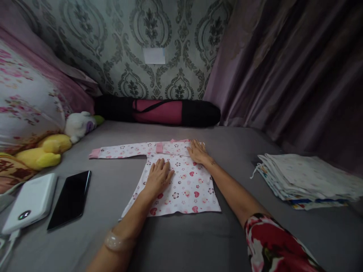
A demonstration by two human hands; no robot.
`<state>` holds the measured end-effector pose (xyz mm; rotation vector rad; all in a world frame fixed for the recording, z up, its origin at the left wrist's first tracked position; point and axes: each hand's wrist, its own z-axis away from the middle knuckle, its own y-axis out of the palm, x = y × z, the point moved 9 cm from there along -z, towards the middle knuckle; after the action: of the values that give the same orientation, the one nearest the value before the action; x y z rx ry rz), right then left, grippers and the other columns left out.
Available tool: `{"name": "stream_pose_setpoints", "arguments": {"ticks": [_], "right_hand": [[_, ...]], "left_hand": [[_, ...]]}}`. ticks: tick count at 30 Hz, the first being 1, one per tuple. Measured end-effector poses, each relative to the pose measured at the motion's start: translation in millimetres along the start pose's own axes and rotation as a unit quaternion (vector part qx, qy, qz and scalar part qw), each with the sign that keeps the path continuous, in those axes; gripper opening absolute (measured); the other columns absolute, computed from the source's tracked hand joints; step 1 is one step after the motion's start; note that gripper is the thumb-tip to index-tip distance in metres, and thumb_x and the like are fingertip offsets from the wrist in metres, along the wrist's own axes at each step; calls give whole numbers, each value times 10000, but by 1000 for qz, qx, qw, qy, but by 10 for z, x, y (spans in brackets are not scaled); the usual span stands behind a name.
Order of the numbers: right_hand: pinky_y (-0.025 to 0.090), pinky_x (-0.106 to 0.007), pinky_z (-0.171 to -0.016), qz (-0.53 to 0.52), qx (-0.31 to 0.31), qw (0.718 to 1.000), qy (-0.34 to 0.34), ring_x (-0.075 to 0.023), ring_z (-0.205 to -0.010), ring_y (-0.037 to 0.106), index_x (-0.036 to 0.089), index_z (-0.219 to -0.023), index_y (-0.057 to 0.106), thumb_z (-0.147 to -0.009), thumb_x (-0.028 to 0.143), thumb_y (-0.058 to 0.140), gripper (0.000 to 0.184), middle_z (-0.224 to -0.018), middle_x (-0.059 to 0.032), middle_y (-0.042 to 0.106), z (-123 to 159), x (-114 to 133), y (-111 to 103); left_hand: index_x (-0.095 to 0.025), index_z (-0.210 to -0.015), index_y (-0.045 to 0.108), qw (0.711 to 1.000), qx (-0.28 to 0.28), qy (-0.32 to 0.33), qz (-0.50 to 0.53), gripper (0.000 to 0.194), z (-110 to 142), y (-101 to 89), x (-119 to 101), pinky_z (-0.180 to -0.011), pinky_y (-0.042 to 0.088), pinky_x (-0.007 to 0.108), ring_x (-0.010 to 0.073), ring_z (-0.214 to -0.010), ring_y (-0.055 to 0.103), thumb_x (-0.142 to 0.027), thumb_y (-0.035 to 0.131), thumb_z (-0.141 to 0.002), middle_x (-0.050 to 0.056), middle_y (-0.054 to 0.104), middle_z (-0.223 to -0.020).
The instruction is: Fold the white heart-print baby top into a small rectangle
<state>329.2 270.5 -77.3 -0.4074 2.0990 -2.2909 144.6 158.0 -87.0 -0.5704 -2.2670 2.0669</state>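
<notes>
The left hand [159, 174] lies flat, palm down, its fingers straight and pointing toward the far edge of the bed [193, 241], the thumb slightly apart, and a pale bangle [119, 241] circles the bare left forearm [134, 221]. The right hand [198, 152] is also palm down with fingers extended, closer to that far edge and angled inward. The right forearm [234, 190] slants out toward the near right corner, bare up to a red floral sleeve [276, 245].

The grey sheet [195, 243] carries 1 shirt [181, 185] (heart-printed), a cloth stack [309, 175], phone [70, 200], power bank [33, 200] and long bag [157, 113].
</notes>
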Motion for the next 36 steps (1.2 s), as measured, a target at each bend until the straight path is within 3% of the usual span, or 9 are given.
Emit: {"name": "stream_pose_setpoints", "arguments": {"ticks": [5, 11, 15, 20, 25, 27, 30, 33, 36], "right_hand": [[58, -452, -1226, -6, 1, 1000, -2, -256, -1530, 79, 108, -1587, 177, -1021, 447, 159, 660, -1662, -112, 124, -41, 33, 182], [86, -482, -1222, -8, 35, 999, 21, -267, -1528, 96, 105, -1579, 208, -1015, 449, 187, 661, -1659, -127, 123, -80, 71, 130], [58, -464, -1225, -13, -14, 999, 27, -254, -1527, 103, 52, -1563, 226, -1020, 438, 178, 668, -1649, -160, 149, -139, 260, 52], [61, -453, -1227, -12, -17, 999, 30, -258, -1530, 62, 16, -1562, 196, -1021, 434, 179, 684, -1656, -152, 114, -211, 334, 185], [80, -477, -1224, -9, 11, 999, 44, -278, -1529, 68, 7, -1562, 188, -1014, 415, 205, 684, -1654, -163, 107, -259, 332, 185], [78, -483, -1221, 0, 2, 999, 47, -286, -1526, 92, 8, -1553, 226, -1007, 377, 239, 659, -1648, -179, 131, -273, 421, 131], [54, -465, -1223, -3, -43, 999, -16, -265, -1526, 105, 48, -1554, 257, -1009, 353, 239, 625, -1646, -163, 166, -285, 732, 73], [70, -458, -1226, -24, -31, 998, -57, -245, -1524, 121, 63, -1565, 229, -1015, 392, 208, 641, -1648, -132, 180, -296, 940, 197], [71, -465, -1228, -27, -14, 998, -51, -247, -1525, 113, 46, -1571, 191, -1013, 399, 200, 660, -1653, -121, 157, -322, 957, 299]], "left_hand": [[-142, -1422, 446, 999, 15, -28, 0, 502, 11, 6, 82, -1171, 238, 561, 356, -1474, 286, -414, 379, -1005, 216, 352, -1569], [-156, -1411, 455, 999, 4, -27, 18, 495, 6, 0, 86, -1168, 233, 556, 359, -1468, 298, -418, 387, -996, 207, 367, -1563], [-131, -1423, 449, 999, 15, -30, 23, 503, 14, -34, 69, -1175, 222, 556, 361, -1473, 287, -394, 391, -998, 223, 354, -1565], [-145, -1419, 451, 999, 24, -35, 26, 499, 13, -39, 80, -1181, 221, 546, 348, -1480, 276, -405, 408, -995, 207, 345, -1575], [-158, -1405, 462, 999, 4, -33, 30, 487, 6, -28, 93, -1178, 224, 554, 343, -1473, 291, -413, 406, -994, 197, 373, -1562], [-173, -1403, 466, 999, -1, -31, 33, 485, 5, -31, 94, -1176, 229, 557, 339, -1469, 299, -422, 411, -990, 186, 385, -1558], [-160, -1415, 459, 999, 8, -31, 40, 505, 8, -27, 102, -1180, 222, 557, 341, -1476, 283, -431, 397, -993, 192, 367, -1566], [-167, -1415, 462, 999, 8, -26, 46, 506, 11, -28, 105, -1179, 220, 561, 338, -1475, 284, -436, 390, -993, 187, 369, -1566], [-183, -1400, 471, 998, -7, -24, 49, 487, 11, -29, 105, -1176, 227, 562, 332, -1468, 299, -429, 412, -984, 172, 387, -1559]]}}
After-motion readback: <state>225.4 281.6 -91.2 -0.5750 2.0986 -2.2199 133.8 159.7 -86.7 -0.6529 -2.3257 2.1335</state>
